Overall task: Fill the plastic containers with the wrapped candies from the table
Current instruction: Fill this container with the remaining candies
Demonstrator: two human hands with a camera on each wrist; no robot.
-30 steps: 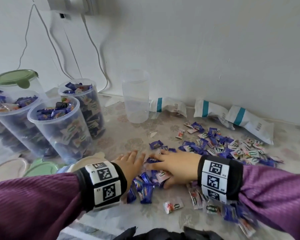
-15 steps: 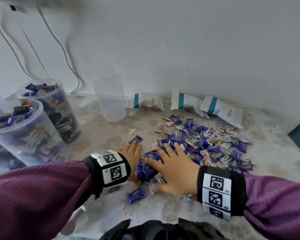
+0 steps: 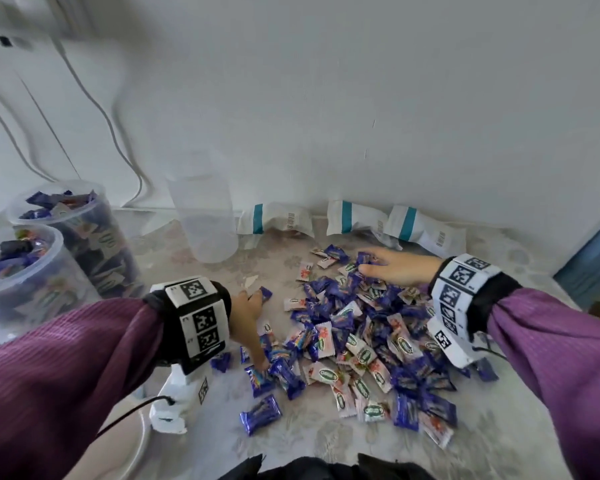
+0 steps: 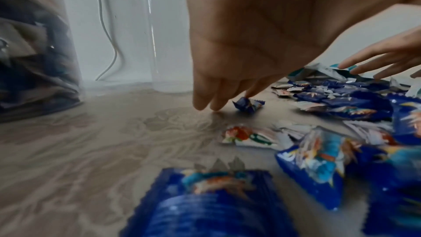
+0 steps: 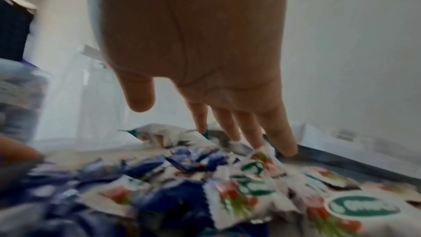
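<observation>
Candies (image 3: pixel 357 344) in blue and white wrappers, loosely heaped.

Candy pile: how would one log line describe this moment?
left hand open, beside pile | right hand open, far edge of candy pile | empty container upright

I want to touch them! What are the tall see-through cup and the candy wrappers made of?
The empty container looks like cloudy, frosted plastic: the wall shows faintly through it. The candy wrappers seem to be thin glossy plastic film, crinkled, with zigzag-cut ends and printed pictures.
</observation>
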